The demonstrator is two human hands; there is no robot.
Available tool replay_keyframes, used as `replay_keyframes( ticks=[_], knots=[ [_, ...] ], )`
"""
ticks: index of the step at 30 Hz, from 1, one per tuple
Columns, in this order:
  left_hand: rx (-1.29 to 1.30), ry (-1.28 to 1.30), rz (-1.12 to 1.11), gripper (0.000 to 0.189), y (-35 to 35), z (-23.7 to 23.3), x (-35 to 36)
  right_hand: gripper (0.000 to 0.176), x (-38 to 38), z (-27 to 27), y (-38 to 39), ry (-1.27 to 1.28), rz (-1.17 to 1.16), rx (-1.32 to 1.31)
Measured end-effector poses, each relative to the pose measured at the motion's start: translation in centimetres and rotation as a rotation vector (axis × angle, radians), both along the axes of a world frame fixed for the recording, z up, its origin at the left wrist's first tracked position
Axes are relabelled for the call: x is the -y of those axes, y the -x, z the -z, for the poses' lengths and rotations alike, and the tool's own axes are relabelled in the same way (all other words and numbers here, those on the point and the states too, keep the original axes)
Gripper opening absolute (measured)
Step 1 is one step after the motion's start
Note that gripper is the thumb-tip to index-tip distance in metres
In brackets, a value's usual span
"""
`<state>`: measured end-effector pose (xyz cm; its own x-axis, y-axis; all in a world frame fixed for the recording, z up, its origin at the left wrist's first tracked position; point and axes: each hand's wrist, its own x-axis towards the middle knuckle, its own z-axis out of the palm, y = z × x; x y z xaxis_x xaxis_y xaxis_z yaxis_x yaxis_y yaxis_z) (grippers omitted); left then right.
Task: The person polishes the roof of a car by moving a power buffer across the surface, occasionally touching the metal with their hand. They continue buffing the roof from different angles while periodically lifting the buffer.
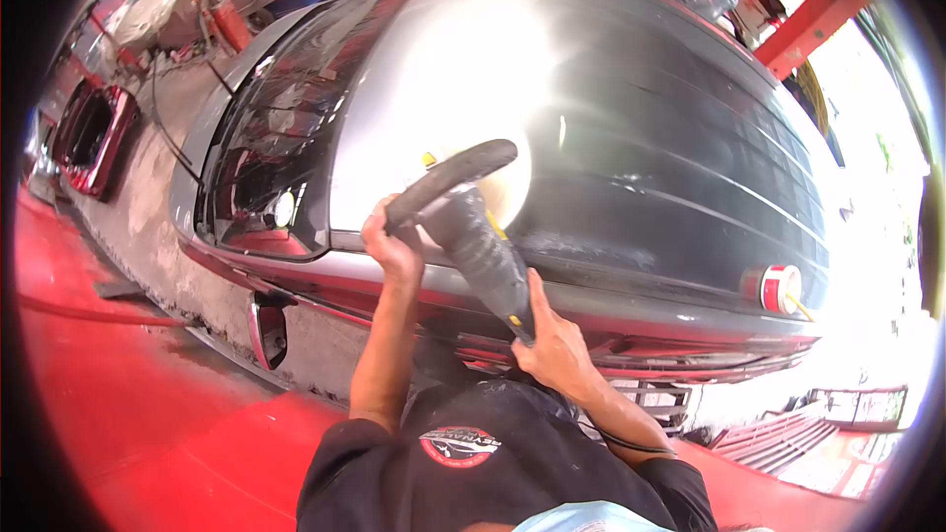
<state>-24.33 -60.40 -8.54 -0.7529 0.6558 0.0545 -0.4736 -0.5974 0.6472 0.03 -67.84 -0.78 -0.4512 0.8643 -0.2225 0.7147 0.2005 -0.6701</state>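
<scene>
A dark grey car polisher (481,254) with yellow marks rests over the roof (650,128) of a dark car. Its curved black front handle (453,177) is in the grip of my left hand (394,244). My right hand (554,347) wraps round the rear end of the polisher body. A pale round pad (509,189) shows in part beneath the tool, against the roof; the rest of it is hidden. Bright glare whitens the front of the roof, while the rear part looks dark and hazy.
A red-and-white round tub (778,289) stands on the roof's near rear edge. The windshield (281,138) and side mirror (267,330) lie to the left. Behind is a red post (813,25); a detached red car panel (97,138) is at far left.
</scene>
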Motion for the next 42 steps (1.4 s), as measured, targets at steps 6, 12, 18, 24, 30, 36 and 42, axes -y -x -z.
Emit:
replay_keyframes(
  ticks=[6, 12, 18, 24, 30, 36, 42],
  knots=[
    [-0.264, -0.138, 0.250, 0.042, -11.3, -1.2, -2.2, 0.095, 2.2, -0.8, -9.1, 0.007, 0.261, 0.009],
    [-0.273, -0.212, 0.439, 0.012, -23.0, -4.0, -3.1, 0.095, 4.9, -0.5, -16.8, -0.075, 0.508, -0.011],
    [-0.108, -0.155, 0.635, 0.022, -31.4, -6.1, -4.0, 0.096, 6.0, 0.2, -22.2, -0.159, 0.675, -0.023],
    [-0.197, -0.095, 0.617, 0.021, -30.8, -6.4, -3.3, 0.097, 6.0, -0.3, -22.4, -0.128, 0.652, 0.007],
    [-0.265, -0.140, 0.432, 0.019, -21.9, -4.8, -1.4, 0.097, 4.7, -0.3, -17.9, -0.084, 0.456, 0.085],
    [-0.337, -0.106, 0.242, 0.024, -11.5, -1.8, 1.5, 0.097, 2.4, 0.8, -11.0, -0.155, 0.178, 0.116],
    [-0.286, -0.049, 0.124, 0.044, -3.1, 0.1, 2.1, 0.096, -0.2, 0.9, -3.6, -0.167, -0.027, 0.066]
  ],
)
